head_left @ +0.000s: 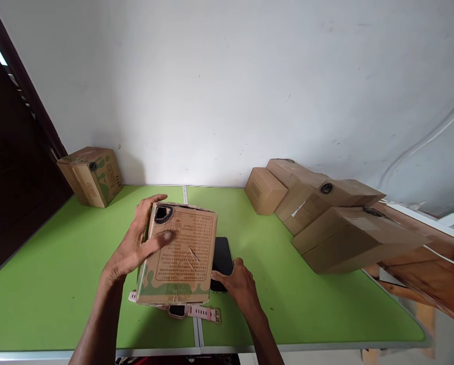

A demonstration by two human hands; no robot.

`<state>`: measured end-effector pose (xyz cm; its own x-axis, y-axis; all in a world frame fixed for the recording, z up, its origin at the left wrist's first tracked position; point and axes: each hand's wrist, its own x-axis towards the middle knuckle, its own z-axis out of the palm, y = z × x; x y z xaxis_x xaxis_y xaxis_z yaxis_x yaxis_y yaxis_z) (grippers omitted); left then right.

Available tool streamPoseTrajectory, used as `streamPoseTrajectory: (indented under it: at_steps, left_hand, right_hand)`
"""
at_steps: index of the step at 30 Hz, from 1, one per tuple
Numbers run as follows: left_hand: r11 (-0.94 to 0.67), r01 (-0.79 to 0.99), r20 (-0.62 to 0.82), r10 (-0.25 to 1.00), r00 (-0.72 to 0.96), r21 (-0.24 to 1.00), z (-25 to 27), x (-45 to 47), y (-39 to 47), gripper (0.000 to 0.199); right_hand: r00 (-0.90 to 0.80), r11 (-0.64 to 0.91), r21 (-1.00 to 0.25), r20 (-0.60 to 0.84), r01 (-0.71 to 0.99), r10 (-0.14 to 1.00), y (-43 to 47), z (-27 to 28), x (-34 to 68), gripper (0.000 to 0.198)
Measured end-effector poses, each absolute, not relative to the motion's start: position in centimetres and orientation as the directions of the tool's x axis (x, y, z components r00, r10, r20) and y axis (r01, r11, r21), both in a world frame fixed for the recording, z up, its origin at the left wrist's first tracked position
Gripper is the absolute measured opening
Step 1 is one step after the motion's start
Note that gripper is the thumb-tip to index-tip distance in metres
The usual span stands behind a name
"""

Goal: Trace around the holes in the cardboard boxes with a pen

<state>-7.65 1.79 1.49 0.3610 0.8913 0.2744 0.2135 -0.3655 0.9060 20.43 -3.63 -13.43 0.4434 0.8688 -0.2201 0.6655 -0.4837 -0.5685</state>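
Note:
A cardboard box (181, 248) with printed text, a green pattern and a dark-ringed hole in its corner is tilted above the table. My left hand (141, 243) grips it at the left side, thumb across the printed face and fingers behind the edge. Right of the box lies a dark-screened smartphone (222, 258), its left part hidden by the box. My right hand (240, 281) is closed around the phone's lower end, thumb over the screen and fingers along the right edge. Below the box is a smartwatch with a pink strap (204, 313), partly covered by it.
The green folding table (265, 314) has a seam down its middle. A camouflage-print carton (93, 177) stands at the back left. On the right are a small box (265, 191), a long carton (306, 190) and a large carton (348, 241) near the edge. A white wall rises behind.

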Motion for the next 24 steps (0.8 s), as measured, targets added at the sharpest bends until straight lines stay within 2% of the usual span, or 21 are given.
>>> streamPoseTrajectory:
  at_steps: [4,7,11,14,17,19,24]
  left_hand:
    - [-0.345,0.212,0.256,0.898,0.358,0.914,1.5,-7.6,1.8,0.077]
    - [-0.342,0.217,0.252,0.900,0.355,0.914,1.5,-7.6,1.7,0.078]
    - [-0.347,0.224,0.252,0.897,0.362,0.911,1.4,-7.6,1.7,0.077]
    - [-0.344,0.219,0.252,0.897,0.363,0.913,1.4,-7.7,1.8,0.077]
    - [-0.349,0.202,0.261,0.895,0.363,0.915,1.3,-7.6,1.8,0.077]
    - [-0.354,0.188,0.269,0.891,0.366,0.916,1.3,-7.5,1.8,0.077]
    - [-0.373,0.184,0.288,0.884,0.369,0.910,1.3,-7.4,1.6,0.076]
  right_hand:
    - [0.446,-0.486,-0.723,-0.271,0.490,0.853,-3.9,-14.4,21.0,0.053]
    - [0.425,-0.454,-0.840,-0.310,0.297,0.850,-4.6,-14.5,21.4,0.055]
    - [0.294,-0.398,-0.918,-0.381,-0.004,0.876,-6.6,-13.3,21.9,0.061]
    - [0.165,-0.358,-0.874,-0.426,-0.328,0.890,-8.2,-12.0,22.1,0.053]
    - [0.120,-0.274,-0.685,-0.468,-0.675,0.876,-9.2,-10.4,22.2,0.049]
    - [0.138,-0.204,-0.625,-0.454,-0.754,0.880,-9.5,-8.8,22.3,0.052]
    - [0.100,-0.115,-0.621,-0.301,-0.775,0.949,-9.9,-3.5,21.3,0.044]
